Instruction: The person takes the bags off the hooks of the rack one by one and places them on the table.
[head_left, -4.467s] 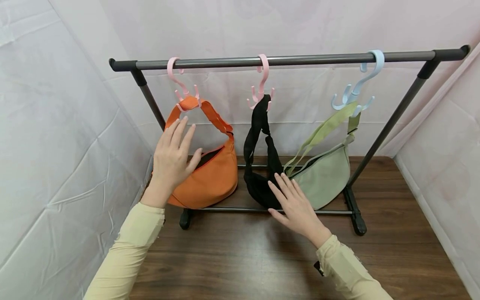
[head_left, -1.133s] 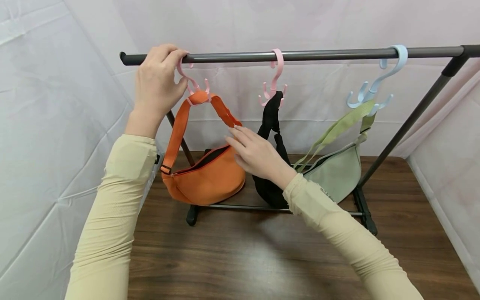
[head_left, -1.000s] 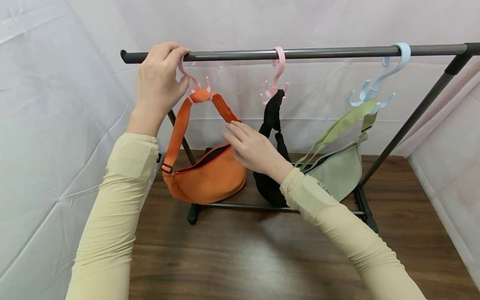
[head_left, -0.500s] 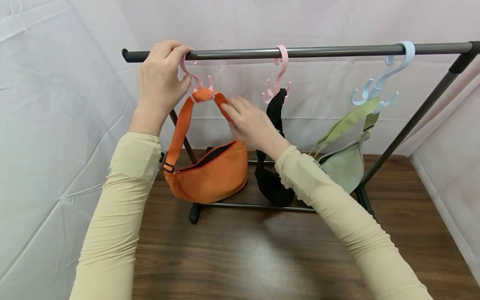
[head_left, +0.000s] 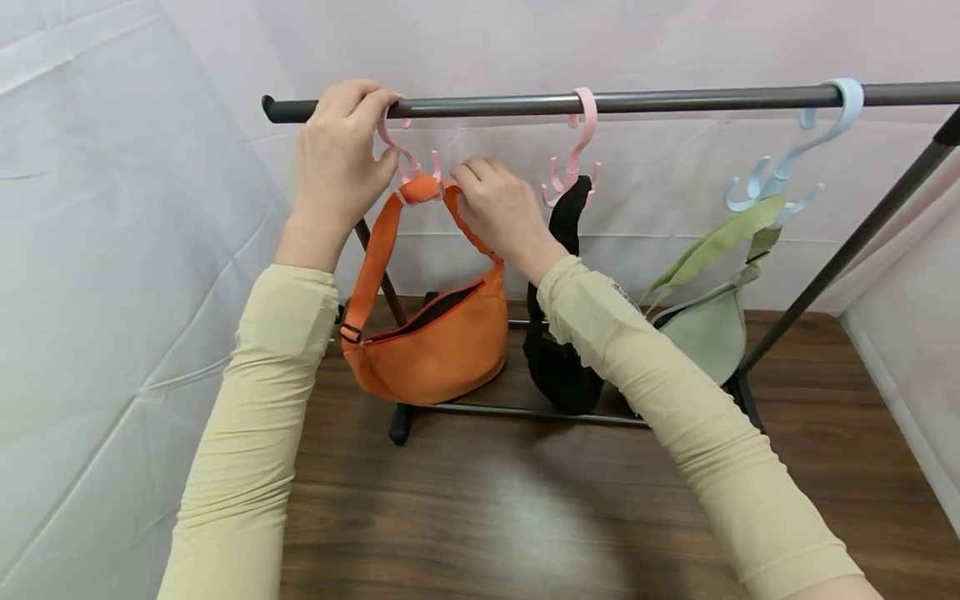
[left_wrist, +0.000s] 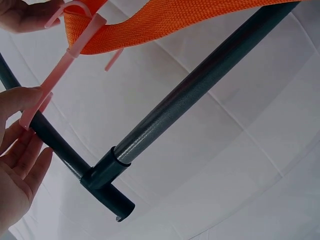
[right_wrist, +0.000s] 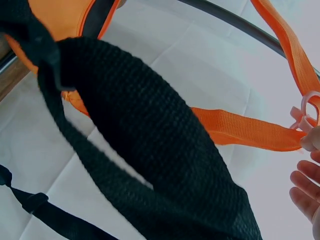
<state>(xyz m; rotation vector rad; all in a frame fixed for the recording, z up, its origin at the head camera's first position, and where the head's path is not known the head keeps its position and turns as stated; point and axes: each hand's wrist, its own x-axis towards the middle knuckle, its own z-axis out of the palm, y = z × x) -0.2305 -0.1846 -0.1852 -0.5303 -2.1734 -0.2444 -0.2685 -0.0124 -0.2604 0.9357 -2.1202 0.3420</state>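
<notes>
My left hand (head_left: 341, 158) is at the rail (head_left: 487, 106) near its left end. Its thumb presses the pink hook (left_wrist: 56, 73) while the fingers lie behind the bar. From that hook hangs an orange shoulder bag (head_left: 438, 354), its zip partly undone, with the strap (right_wrist: 240, 131) looped over a prong. Just right of the prongs, my right hand (head_left: 504, 208) pinches the strap; in the right wrist view its thumb meets the strap at the hook, the other fingers loosely bent below.
A black bag (head_left: 562, 383) hangs from a second pink hook (head_left: 588, 121), partly behind my right forearm. Further right, a pale green bag (head_left: 708, 333) hangs from a blue hook (head_left: 853, 104). White cloth walls surround the rack; brown wooden flooring (head_left: 465, 500) lies below.
My left hand rose from in front of the orange bag to the rail's hook. My right hand moved from near the black bag up and left along the orange strap to the prongs.
</notes>
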